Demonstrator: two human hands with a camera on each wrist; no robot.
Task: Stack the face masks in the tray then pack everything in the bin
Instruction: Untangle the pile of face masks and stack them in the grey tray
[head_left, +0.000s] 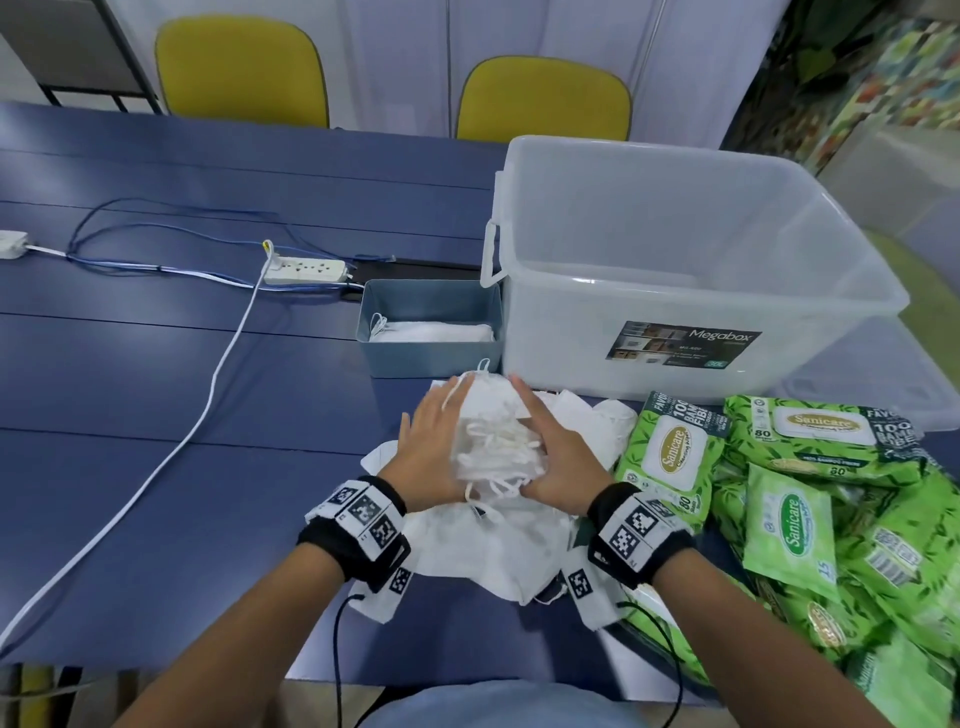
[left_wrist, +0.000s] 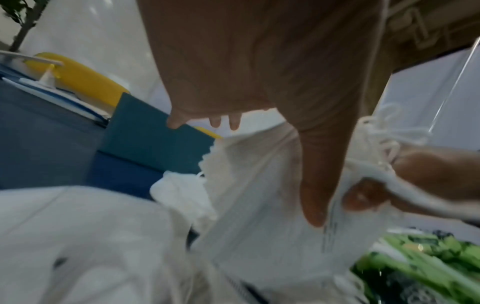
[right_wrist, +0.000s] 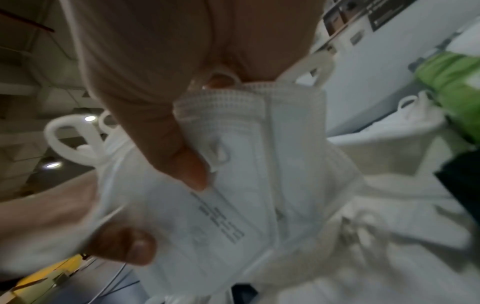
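Observation:
A stack of white face masks (head_left: 493, 441) stands on edge between my two hands, just above a loose pile of masks (head_left: 493, 545) on the blue table. My left hand (head_left: 431, 452) presses its left side and my right hand (head_left: 556, 457) its right side, fingers straight along it and thumbs round the near end. The right wrist view shows my right thumb (right_wrist: 192, 164) on the printed face of the stack (right_wrist: 246, 195). The blue-grey tray (head_left: 431, 358) lies just beyond, holding a few masks (head_left: 436, 332). The clear bin (head_left: 701, 291) stands to its right.
Green packs of wipes (head_left: 675, 452) are heaped at the right, touching the mask pile. A power strip (head_left: 304, 270) and white and blue cables (head_left: 208, 405) run across the left of the table. Two yellow chairs (head_left: 543, 98) stand behind the table.

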